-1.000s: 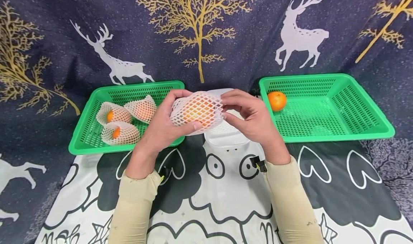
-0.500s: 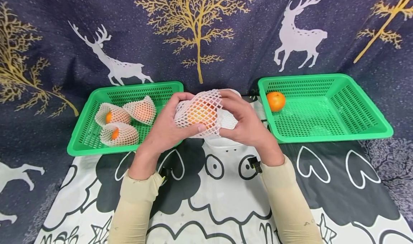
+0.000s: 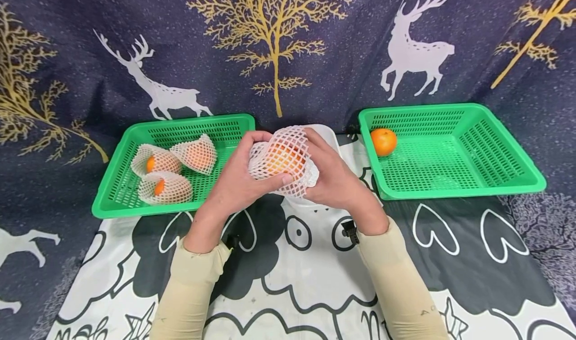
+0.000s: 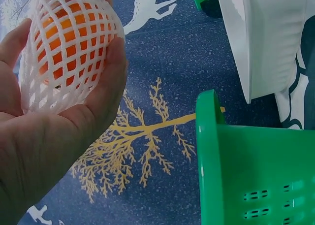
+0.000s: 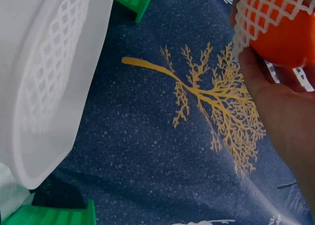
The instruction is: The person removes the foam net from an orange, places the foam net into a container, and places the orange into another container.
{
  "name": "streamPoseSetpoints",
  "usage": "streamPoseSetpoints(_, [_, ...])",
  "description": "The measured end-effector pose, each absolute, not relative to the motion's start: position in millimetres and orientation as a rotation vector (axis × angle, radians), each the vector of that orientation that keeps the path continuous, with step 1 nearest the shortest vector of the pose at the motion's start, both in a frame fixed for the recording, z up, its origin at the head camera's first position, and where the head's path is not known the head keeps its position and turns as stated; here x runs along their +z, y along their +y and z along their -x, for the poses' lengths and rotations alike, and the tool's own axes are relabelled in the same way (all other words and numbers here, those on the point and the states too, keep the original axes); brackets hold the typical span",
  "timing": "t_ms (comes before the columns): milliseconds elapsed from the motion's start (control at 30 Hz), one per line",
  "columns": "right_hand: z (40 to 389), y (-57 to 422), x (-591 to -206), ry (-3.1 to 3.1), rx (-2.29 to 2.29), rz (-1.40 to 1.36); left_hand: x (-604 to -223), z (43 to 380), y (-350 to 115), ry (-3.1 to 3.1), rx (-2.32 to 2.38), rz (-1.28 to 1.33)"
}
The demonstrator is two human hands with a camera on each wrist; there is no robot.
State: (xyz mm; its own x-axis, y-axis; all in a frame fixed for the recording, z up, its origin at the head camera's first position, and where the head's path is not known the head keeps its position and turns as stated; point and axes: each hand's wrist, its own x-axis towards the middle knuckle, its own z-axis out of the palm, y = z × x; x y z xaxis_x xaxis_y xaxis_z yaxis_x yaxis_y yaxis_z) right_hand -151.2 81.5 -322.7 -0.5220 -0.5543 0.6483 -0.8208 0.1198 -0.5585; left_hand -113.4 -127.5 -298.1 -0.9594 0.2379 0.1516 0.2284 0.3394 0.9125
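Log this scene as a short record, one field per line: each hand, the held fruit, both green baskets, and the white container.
Left hand: grips the netted orange, thumb across its front
Right hand: holds the opposite side
Held fruit: in white foam net, with bare peel showing in the right wrist view
Left basket: three netted oranges
Right basket: one bare orange, near its left end
White container: between the baskets, partly hidden behind the hands
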Motion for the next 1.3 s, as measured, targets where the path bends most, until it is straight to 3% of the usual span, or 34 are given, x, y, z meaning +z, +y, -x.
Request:
streamPoseSetpoints(267, [165.4, 84.1, -338.2, -2.129, 1.296, -1.342, -296.8, 112.8, -129.3, 2.562, 1.748, -0.473])
streamPoseSetpoints(900, [144.9, 87.7, -309.4, -2.081, 1.322, -1.370, -298.1, 113.5, -134.9, 2.538, 1.730, -0.576])
streamPoseSetpoints(1300, [167.5, 98.1, -338.7, -2.110, 1.300, -1.381, -300.2, 114.8, -137.5, 2.503, 1.817, -0.614])
